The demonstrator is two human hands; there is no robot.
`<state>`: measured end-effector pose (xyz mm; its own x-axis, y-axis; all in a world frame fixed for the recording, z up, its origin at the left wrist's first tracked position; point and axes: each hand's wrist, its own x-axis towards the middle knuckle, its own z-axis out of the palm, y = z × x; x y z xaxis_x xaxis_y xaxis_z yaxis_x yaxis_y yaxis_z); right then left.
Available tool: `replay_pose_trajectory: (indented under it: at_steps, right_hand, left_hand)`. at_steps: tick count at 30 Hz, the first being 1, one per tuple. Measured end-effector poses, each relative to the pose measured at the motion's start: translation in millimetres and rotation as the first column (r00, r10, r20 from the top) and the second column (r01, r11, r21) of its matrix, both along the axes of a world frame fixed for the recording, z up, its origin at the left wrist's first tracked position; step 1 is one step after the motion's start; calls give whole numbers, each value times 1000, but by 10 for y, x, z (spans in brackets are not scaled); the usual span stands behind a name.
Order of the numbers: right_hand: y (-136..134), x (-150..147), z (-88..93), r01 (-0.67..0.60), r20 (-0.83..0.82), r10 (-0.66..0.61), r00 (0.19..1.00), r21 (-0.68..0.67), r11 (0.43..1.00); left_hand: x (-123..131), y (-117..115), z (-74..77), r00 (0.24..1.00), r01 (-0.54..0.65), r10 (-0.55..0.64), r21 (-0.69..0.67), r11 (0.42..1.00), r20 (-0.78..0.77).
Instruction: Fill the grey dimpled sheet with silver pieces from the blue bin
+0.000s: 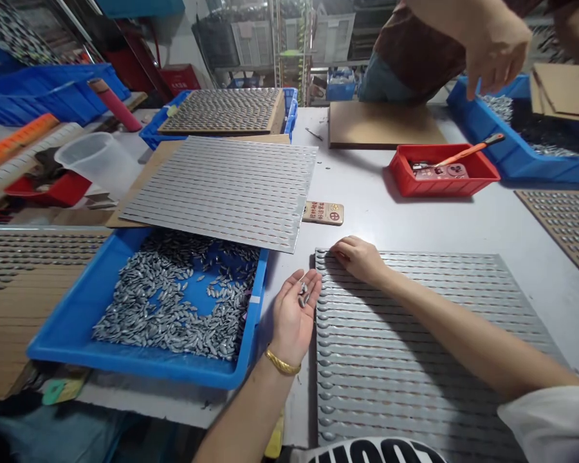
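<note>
My left hand (pixel 292 325) lies palm up beside the left edge of a grey slotted board (pixel 429 366). Several small grey spindle-shaped pieces (pixel 303 297) rest in its cupped fingers. At the board's far left corner, my right hand (pixel 359 259) bends down with fingers pinched together; whatever is between the fingertips is hidden. A column of similar pieces (pixel 324 344) runs along the board's left edge, one at each row of slots. To the left, a blue tray (pixel 135 366) holds a heap of loose grey pieces (pixel 174 321).
Another slotted sheet (pixel 222 186) overlaps the tray's far side, with a phone-like object (pixel 324 213) beside it. A red bin (pixel 444 188) with an orange-handled tool stands farther back. Across the table, another person's hand (pixel 496 48) hangs near a second blue tray (pixel 550 168). A filled board (pixel 226 106) lies at the back.
</note>
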<state>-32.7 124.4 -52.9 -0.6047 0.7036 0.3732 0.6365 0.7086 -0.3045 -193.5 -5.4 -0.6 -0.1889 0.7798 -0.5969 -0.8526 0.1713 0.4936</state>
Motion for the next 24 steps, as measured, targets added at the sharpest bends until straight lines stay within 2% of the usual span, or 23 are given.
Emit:
replay_pose_trajectory:
  at_steps: [5, 10, 16, 18, 20, 22, 24]
  right_hand:
    - [-24, 9, 6, -19, 72, 17, 997, 33, 999]
    - [-21, 12, 31, -22, 160, 15, 987, 42, 999]
    - [7, 21, 22, -14, 145, 16, 989, -15, 1000]
    - [-32, 21, 68, -11, 68, 14, 998, -46, 999]
    - [-122, 5, 173, -39, -78, 30, 997, -118, 992]
    - [-245, -31, 327, -128, -240, 72, 968, -224, 966]
    - [-358, -80, 485, -237, -355, 112, 928, -333, 913]
  left_hand:
    - [25, 23, -9, 998, 53, -53, 9, 999, -29]
    - [23, 60, -44, 988, 97, -90, 52, 994, -126]
    - [15, 133, -66, 982, 102, -92, 56, 993, -163]
    - [29, 143, -72, 982, 112, -101, 62, 992, -159]
    - [47, 147, -82, 981, 112, -100, 65, 992, -169]
    - [66, 151, -93, 974, 116, -101, 67, 991, -203]
    - [81, 159, -102, 960, 138, -115, 73, 988, -255]
